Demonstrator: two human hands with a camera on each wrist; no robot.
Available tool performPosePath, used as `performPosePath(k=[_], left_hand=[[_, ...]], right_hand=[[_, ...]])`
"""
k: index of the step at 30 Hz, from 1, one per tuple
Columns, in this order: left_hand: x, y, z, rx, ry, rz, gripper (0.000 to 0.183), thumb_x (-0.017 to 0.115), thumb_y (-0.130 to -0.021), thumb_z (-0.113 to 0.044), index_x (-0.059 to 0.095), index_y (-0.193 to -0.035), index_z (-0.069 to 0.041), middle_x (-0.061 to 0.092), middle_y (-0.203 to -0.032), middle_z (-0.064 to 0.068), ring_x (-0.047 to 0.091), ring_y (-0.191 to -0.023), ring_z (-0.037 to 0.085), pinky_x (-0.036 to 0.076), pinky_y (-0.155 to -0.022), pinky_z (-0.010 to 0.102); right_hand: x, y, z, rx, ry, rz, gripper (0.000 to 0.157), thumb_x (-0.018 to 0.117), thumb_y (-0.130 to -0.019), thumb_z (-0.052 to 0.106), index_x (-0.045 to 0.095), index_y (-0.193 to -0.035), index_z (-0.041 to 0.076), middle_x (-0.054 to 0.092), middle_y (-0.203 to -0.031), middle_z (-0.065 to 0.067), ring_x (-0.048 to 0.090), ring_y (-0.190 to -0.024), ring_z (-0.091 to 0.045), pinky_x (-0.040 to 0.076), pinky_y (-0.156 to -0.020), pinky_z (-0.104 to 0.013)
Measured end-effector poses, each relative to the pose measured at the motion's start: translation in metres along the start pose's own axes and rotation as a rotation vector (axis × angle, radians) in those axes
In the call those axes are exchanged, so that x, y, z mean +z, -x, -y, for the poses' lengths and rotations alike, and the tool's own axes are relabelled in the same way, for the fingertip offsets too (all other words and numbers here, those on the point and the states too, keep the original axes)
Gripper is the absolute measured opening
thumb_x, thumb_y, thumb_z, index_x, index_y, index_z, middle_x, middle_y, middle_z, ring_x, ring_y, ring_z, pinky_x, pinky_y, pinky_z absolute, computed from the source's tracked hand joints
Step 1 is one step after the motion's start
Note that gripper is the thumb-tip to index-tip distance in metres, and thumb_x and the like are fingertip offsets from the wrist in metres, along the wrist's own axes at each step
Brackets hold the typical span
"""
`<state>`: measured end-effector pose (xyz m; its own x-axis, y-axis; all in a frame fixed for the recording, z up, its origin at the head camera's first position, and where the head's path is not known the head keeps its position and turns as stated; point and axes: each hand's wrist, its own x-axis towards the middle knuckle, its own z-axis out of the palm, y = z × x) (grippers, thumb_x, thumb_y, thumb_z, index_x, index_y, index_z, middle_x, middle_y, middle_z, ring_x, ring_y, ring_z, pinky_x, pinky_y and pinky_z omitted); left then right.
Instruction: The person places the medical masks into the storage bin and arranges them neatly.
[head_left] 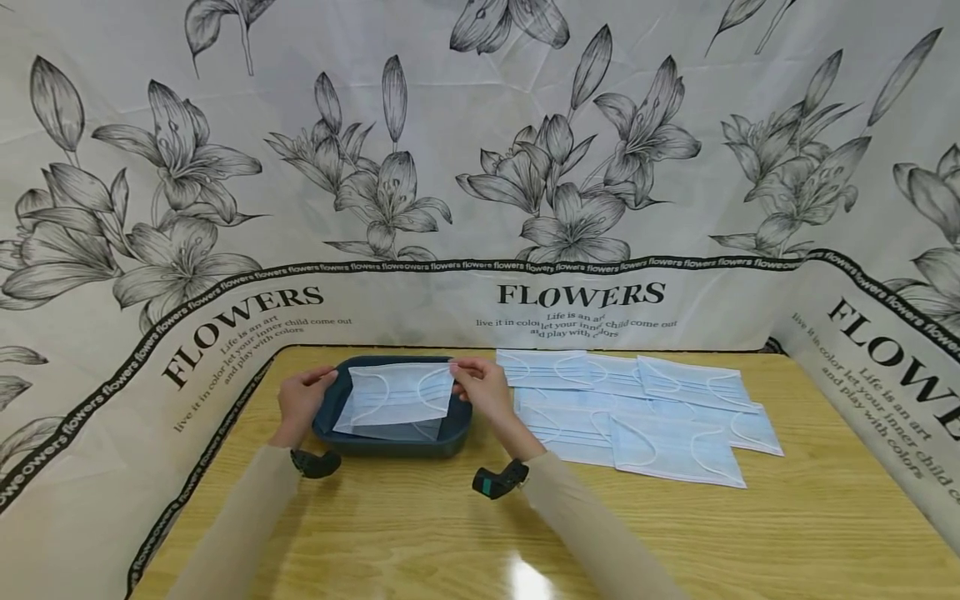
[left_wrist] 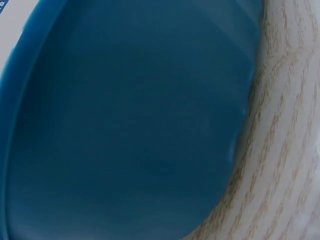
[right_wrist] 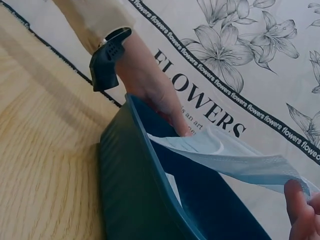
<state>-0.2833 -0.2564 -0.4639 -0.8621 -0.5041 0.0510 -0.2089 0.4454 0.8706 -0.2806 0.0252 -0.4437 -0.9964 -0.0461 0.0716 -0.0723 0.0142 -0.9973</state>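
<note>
A pale blue disposable face mask (head_left: 401,392) with white ear loops stretches above a dark blue plastic box (head_left: 390,450). My right hand (head_left: 483,387) pinches its upper right corner between thumb and fingers; the right wrist view also shows those fingertips (right_wrist: 297,207) on the mask (right_wrist: 240,162). Beside the mask's left end is my left hand (head_left: 303,404), over the box's left rim. Its fingertips come close to the mask edge, but whether they grip it I cannot tell. Another mask (head_left: 408,431) lies beneath, inside the box. Only the box (left_wrist: 130,125) and tabletop dominate the left wrist view.
Several overlapping face masks (head_left: 678,442) lie flat on the wooden table (head_left: 420,525) to the right of the box. A white flower-printed cloth (head_left: 420,308) stands behind and at both sides. Each wrist wears a black camera mount (head_left: 501,479).
</note>
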Motion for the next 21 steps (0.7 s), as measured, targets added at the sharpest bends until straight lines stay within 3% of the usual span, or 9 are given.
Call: performPosePath(k=[9,21], left_hand=[[0.001,-0.003,0.004,-0.023,0.025,0.014,0.034,0.065,-0.092,-0.027,0.07,-0.116,-0.003,0.066,-0.12,0.02,0.061,-0.11,0.031,0.049,-0.089,0.04],[0.0,-0.002,0.003,-0.035,0.058,0.026,0.035,0.065,-0.092,-0.029,0.07,-0.117,-0.004,0.066,-0.121,0.019,0.061,-0.111,0.032,0.05,-0.09,0.041]], right_hand=[[0.009,-0.004,-0.004,0.009,0.028,0.0,0.024,0.062,-0.094,0.011,0.068,-0.112,-0.003,0.073,-0.095,-0.017,0.058,-0.055,0.0,0.048,-0.053,-0.018],[0.021,-0.007,0.0,0.018,0.058,0.011,0.022,0.062,-0.093,0.011,0.07,-0.11,-0.001,0.073,-0.093,-0.018,0.06,-0.055,-0.002,0.057,-0.066,-0.037]])
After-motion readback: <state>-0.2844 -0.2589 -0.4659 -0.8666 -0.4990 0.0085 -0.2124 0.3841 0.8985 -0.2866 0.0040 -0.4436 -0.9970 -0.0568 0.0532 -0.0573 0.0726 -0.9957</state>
